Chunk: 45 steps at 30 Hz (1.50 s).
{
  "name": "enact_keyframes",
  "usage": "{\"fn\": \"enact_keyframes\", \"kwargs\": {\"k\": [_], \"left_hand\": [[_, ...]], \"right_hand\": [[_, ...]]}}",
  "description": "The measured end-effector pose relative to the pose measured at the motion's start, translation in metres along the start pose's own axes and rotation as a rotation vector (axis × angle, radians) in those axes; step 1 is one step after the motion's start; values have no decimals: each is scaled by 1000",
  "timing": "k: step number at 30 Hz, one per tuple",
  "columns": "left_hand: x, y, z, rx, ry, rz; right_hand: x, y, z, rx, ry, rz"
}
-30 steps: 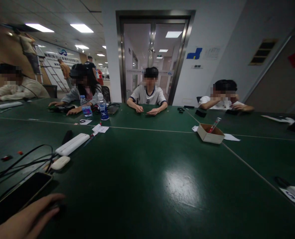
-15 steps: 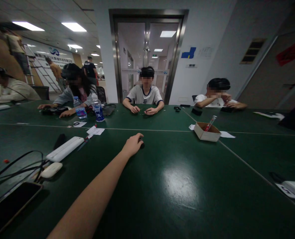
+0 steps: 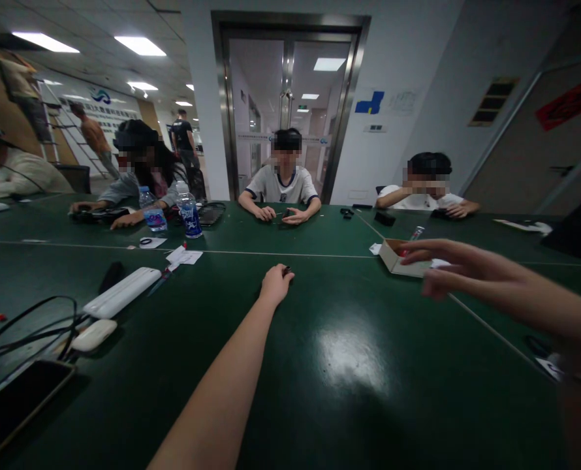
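My left arm stretches far out over the dark green table [image 3: 320, 405]. My left hand [image 3: 275, 283] is closed, and a small dark object I cannot make out peeks from its fingertips. My right hand [image 3: 447, 264] comes in from the right with fingers spread and nothing in it. It hovers just in front of a small open cardboard box [image 3: 394, 256] that holds a red-tipped tube [image 3: 414, 234].
At the left lie a white oblong case [image 3: 121, 292], a white pod [image 3: 93, 335], black cables [image 3: 21, 329] and a dark phone [image 3: 19, 401]. Two water bottles [image 3: 188, 214] and paper slips stand further back. Several people sit along the far side. A white item [image 3: 549, 369] sits near the right edge.
My left arm has reached from the near left corner out to the table's middle and stays there. My right hand has come into view, extended toward the cardboard box.
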<state>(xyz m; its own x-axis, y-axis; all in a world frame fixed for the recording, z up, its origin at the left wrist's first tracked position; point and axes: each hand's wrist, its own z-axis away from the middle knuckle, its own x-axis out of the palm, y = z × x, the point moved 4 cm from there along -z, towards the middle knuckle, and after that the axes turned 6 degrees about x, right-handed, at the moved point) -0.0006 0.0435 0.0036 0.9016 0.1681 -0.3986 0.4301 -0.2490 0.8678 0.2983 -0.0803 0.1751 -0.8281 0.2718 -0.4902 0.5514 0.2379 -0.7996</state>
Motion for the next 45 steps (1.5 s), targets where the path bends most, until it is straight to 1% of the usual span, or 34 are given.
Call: {"fn": "enact_keyframes", "kwargs": {"k": [2, 3, 4, 6, 8, 10, 11, 12, 14, 16, 20, 25, 32, 37, 45], "left_hand": [[3, -4, -4, -49, 24, 60], [4, -7, -5, -68, 48, 121], [5, -11, -6, -82, 77, 196], [5, -18, -8, -88, 122, 361], [3, -24, -9, -88, 164, 500], [2, -26, -10, -95, 190, 588], [2, -26, -10, -91, 181, 611], [3, -24, -10, -79, 155, 626], [6, -19, -9, -40, 75, 634], [8, -13, -6, -5, 12, 627], [7, -8, -1, 31, -55, 558], [3, -10, -1, 28, 3, 534], [-4, -12, -3, -17, 31, 601], [-10, -11, -3, 2, 33, 617], [-8, -15, -6, 68, -22, 516]], "right_hand": [[52, 4, -26, 126, -362, -51], [82, 10, -37, 207, -496, -98], [111, 20, -47, 276, -529, -131], [165, 43, -59, 424, -548, -182], [212, 63, -58, 527, -618, -300], [243, 73, -50, 557, -664, -524], [252, 74, -46, 541, -663, -649], [257, 75, -43, 513, -646, -754], [259, 78, -40, 463, -592, -865], [256, 83, -40, 429, -533, -897], [249, 93, -45, 389, -434, -928], [248, 95, -44, 412, -349, -926], [247, 93, -43, 409, -297, -946], [249, 95, -45, 389, -287, -909], [254, 100, -47, 324, -328, -853]]}}
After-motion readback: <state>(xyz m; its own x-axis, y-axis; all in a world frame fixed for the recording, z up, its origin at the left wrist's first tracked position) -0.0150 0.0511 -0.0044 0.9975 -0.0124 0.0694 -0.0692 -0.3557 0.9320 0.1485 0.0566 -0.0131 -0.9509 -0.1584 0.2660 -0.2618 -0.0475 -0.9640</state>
